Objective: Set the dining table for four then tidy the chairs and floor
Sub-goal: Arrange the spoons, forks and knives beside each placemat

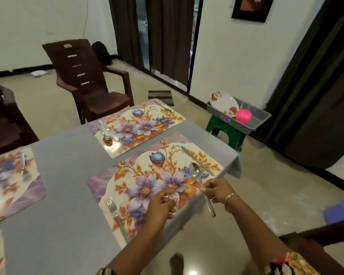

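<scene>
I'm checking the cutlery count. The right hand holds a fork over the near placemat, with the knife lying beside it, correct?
No: in the head view the right hand holds a spoon, not a fork, over the near placemat, with the knife lying beside it.

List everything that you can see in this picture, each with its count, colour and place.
table: one, grey, centre
placemat: four, purple floral, on table
fork: three, silver, on three placemats
knife: two, silver, near and far placemats
spoon: two, silver, one held, one on far placemat
chair: at least two, brown, beyond table
stool: one, green, right of table
tub: one, grey, on stool
plate: one, white floral, in tub
right hand: pinches spoon handle
left hand: curled above near placemat, hold unclear
</scene>
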